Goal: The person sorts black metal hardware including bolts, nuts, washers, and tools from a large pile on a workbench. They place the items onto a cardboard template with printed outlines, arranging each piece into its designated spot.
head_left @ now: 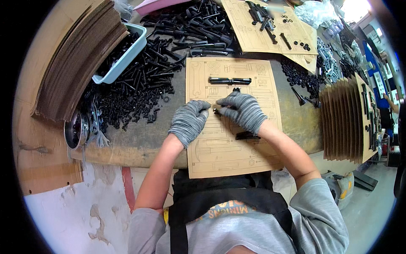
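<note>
Both my hands wear grey striped knit gloves and meet over a brown printed cardboard sheet (220, 158) with part outlines. My left hand (189, 122) is closed, thumb and fingertips pinched; what they hold, if anything, is hidden. My right hand (244, 111) is also closed, its fingertips brought together beside a small black metal part (216, 111), too small to name. Just beyond the right knuckles lie short black pieces (237, 89). Farther up the sheet rests a long black bolt-like bar (229, 80). Another dark part (246, 135) shows below the right wrist.
Loose black bolts (139, 84) and black hammer-like parts (190, 25) are heaped at far left. A light blue bin (127, 55) and stacked cardboard (76, 59) stand left. Black nuts (300, 76), another laid-out sheet (249, 38) and upright cardboard sheets (342, 120) are right.
</note>
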A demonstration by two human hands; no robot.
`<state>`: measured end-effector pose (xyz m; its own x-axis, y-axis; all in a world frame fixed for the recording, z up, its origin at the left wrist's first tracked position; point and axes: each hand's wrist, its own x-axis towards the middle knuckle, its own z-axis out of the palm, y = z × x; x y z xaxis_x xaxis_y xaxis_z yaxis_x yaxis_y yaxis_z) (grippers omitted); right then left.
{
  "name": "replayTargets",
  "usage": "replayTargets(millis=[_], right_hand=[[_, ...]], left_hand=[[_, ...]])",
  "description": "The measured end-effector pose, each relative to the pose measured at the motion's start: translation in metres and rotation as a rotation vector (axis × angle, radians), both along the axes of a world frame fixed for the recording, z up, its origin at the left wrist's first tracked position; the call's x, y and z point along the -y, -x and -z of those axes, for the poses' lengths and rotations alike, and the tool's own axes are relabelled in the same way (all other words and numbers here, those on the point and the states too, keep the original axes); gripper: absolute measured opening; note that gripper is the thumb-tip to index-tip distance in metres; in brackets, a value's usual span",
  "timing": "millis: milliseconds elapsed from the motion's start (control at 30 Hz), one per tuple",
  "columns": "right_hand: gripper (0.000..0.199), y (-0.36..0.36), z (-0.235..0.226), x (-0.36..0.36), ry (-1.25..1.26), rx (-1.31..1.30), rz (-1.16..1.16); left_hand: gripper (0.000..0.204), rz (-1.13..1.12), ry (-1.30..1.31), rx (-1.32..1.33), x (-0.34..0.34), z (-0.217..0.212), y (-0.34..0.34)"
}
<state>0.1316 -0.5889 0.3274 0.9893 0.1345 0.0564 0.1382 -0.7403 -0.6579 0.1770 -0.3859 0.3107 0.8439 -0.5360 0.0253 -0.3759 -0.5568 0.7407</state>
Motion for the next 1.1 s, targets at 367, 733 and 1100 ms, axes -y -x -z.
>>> replayTargets(millis=[367,733,1100], right_hand=[[0.016,-0.012,-0.005,0.015,-0.155,-0.120,0.225],[0.020,-0.057,0.013,-0.015,0.285,0.009,0.192],[0.018,-0.005,-0.018,0.004,0.485,-0.209,-0.087]], left_hand=[[0.022,0.173,-0.311,0.143,0.023,-0.007,-0.006],[0.024,-0.037,-0.199,0.179,0.032,0.006,-0.032],[0.018,0.083,-0.386,0.133,0.042,0.000,0.010]])
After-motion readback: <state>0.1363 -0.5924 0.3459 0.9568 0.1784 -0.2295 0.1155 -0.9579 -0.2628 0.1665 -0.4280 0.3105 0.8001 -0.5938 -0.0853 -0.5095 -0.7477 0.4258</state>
